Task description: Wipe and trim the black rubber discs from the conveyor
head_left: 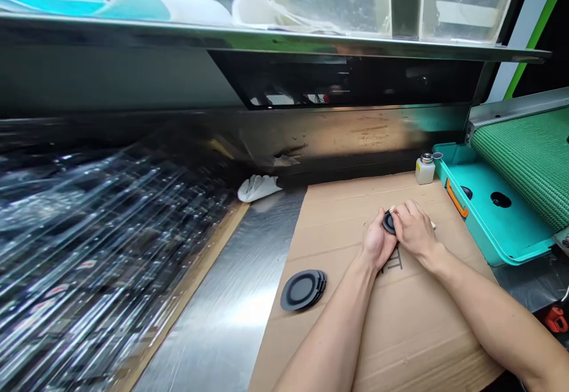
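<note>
My left hand [377, 242] is closed around a small black round disc [388, 222], held just above the cardboard sheet [338, 232]. Over the disc's right side, my right hand [414, 226] is closed with its fingertips at the rim. A bit of white shows by those fingertips, and a pale tip sticks out past the knuckles; what the right hand grips is mostly hidden. To the left on the cardboard lies a small stack of black round discs [301, 290], each with a raised ring.
A small white bottle with a metal top [425, 170] stands at the cardboard's far right corner. Beside it, a teal tray [502, 232] holding black pieces sits under a green conveyor belt [528, 149]. Clear plastic trays [111, 249] and a white glove [258, 188] lie left.
</note>
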The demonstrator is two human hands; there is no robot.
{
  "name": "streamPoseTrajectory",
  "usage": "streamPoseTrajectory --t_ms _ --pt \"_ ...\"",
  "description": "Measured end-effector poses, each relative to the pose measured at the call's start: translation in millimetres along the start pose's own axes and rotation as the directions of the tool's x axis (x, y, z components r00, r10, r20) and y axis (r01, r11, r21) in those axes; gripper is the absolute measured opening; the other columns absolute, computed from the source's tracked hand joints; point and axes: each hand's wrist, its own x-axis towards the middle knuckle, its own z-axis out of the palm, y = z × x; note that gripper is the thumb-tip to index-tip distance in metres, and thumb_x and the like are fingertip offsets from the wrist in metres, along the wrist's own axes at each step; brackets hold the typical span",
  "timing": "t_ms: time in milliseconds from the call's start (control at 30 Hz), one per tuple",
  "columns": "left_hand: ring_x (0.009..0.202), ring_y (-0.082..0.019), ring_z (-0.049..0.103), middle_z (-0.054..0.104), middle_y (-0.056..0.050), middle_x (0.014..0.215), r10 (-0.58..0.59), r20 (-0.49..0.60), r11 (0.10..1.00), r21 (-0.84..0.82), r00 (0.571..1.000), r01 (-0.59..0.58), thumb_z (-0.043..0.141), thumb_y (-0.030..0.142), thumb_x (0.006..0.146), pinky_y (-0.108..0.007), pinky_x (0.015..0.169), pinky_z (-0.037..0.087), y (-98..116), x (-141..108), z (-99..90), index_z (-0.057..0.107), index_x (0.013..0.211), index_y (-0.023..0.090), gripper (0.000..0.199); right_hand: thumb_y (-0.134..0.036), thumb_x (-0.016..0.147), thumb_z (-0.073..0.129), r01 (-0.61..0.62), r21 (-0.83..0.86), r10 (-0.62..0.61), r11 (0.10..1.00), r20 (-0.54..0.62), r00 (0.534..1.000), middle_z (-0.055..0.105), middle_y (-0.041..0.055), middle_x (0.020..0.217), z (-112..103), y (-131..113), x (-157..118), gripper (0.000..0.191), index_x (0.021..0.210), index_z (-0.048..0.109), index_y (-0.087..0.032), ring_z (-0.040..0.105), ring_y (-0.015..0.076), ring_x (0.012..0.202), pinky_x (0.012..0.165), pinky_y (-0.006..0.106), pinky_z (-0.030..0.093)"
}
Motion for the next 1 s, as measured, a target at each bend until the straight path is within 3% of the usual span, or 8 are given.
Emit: streamPoseTrajectory --t_ms 67,233,400,533,633,733,800,1000 --pt "0.101 -0.022 0.069 0.074 -0.012 0.095 0.013 -0.025 1.0 -0.008 1.0 -0.014 0.033 0.03 0.102 -0.036 0.097 0.053 -1 0 0.1 0.067 0.093 0.011 0.039 -0.021 0.099 0.046 -0.035 0.006 0.035 0.999 0.009 0.999 0.06 0.0089 0.096 1 1 -1 0.016 0.095 0.061 -0.02 0.055 0.0225 0.091 0.079 0.031 0.043" --pt "0.106 -0.024 0.068 0.073 -0.016 0.106 -0.045 0.004 0.999 -0.005 0.999 0.046 0.04 0.031 0.1 -0.039 0.099 0.052 1 -1 -1.4 0.067 0.101 0.011 0.034 -0.021 0.097 0.05 0.122 0.085 -0.128 0.989 0.058 0.99 0.062 0.0068 0.099 5 -4 -4 0.013 0.095 0.063 -0.021 0.057 0.0203 0.092 0.082 0.03 0.044" --pt "0.099 -0.022 0.069 0.072 -0.015 0.099 0.008 -0.016 0.999 -0.035 1.0 -0.008 0.034 0.025 0.101 -0.038 0.093 0.056 5 -1 -2.5 0.067 0.093 0.009 0.037 -0.025 0.1 0.045 -0.043 -0.08 0.045 0.996 0.017 0.999 0.062 0.0097 0.096 1 9 1 0.02 0.094 0.064 -0.02 0.058 0.0219 0.092 0.081 0.031 0.044" --pt "0.099 -0.025 0.07 0.071 -0.017 0.105 -0.039 0.034 0.998 -0.042 0.999 0.04 0.039 0.02 0.098 -0.045 0.088 0.058 12 -4 -3.1 0.064 0.103 0.01 0.027 -0.024 0.096 0.051 -0.154 0.168 0.161 0.974 -0.026 0.987 0.065 0.0071 0.093 -6 30 3 0.015 0.091 0.064 -0.02 0.061 0.0194 0.089 0.08 0.03 0.046" --pt "0.096 -0.026 0.071 0.07 -0.018 0.109 -0.061 0.063 0.998 -0.006 0.996 0.061 0.045 0.024 0.098 -0.045 0.083 0.06 17 -6 -3.2 0.062 0.109 0.01 0.024 -0.036 0.095 0.052 -0.239 0.499 0.311 0.833 -0.065 0.948 0.067 0.0055 0.089 -13 42 10 0.02 0.094 0.063 -0.019 0.063 0.0179 0.08 0.073 0.029 0.049" --pt "0.084 -0.023 0.071 0.07 -0.019 0.096 -0.092 0.013 0.995 0.025 0.996 0.092 0.044 0.038 0.099 -0.034 0.071 0.062 21 -7 -3.0 0.061 0.105 0.007 0.035 -0.055 0.092 0.052 -0.324 0.77 0.393 0.55 0.104 0.914 0.065 0.0029 0.08 -23 43 16 0.041 0.108 0.059 -0.018 0.061 0.0154 0.064 0.058 0.027 0.048" --pt "0.074 -0.02 0.071 0.069 -0.018 0.087 -0.137 -0.032 0.99 0.034 0.99 0.138 0.039 0.044 0.101 -0.027 0.061 0.061 22 -7 -2.7 0.061 0.101 0.006 0.044 -0.061 0.088 0.056 -0.36 0.815 0.314 0.455 0.231 0.921 0.065 0.0019 0.078 -30 37 17 0.049 0.112 0.059 -0.018 0.06 0.015 0.061 0.056 0.026 0.046" --pt "0.064 -0.018 0.069 0.068 -0.013 0.075 -0.158 -0.11 0.986 0.042 0.981 0.164 0.031 0.041 0.103 -0.025 0.056 0.061 23 -6 0.0 0.058 0.091 0.008 0.045 -0.044 0.096 0.053 -0.091 0.474 -0.008 0.876 0.202 0.979 0.068 0.0042 0.084 -42 28 9 0.031 0.085 0.069 -0.019 0.06 0.017 0.081 0.073 0.027 0.043"
